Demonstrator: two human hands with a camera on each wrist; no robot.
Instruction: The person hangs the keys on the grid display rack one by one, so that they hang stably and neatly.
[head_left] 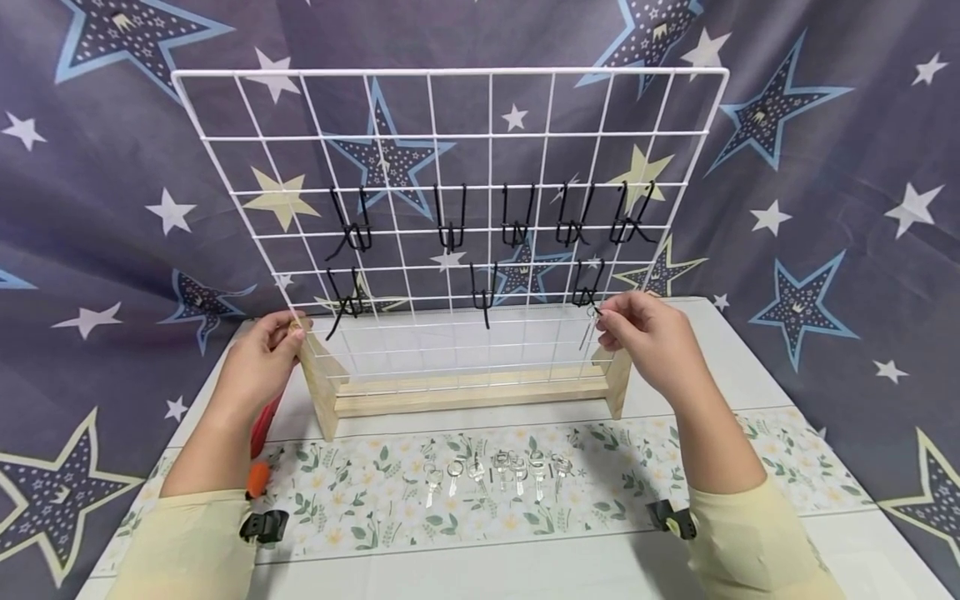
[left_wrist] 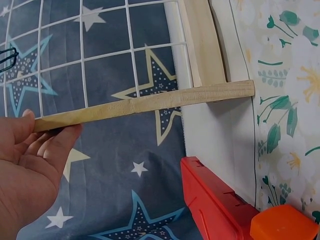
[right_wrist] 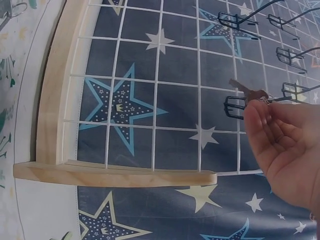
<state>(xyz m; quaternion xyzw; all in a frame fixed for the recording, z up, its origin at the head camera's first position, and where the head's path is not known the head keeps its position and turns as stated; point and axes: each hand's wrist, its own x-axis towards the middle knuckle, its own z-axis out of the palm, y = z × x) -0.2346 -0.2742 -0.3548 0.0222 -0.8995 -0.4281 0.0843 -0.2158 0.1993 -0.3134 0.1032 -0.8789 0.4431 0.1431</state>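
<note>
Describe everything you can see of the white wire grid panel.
The white wire grid panel is rectangular, its thin bars, probably metal, forming open cells; the top corners are rounded. It rises from a pale wooden stand, its lower part between the two side pieces. Eight black hooks hang on it: five in an upper row, three below. The left hand grips the stand's left side piece at the panel's edge; the right hand pinches a key near the lower right hook.

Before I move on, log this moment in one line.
left hand: pinching wooden stand | right hand: pinching key near black hook, contact unclear | other keys: on floral strip
</note>
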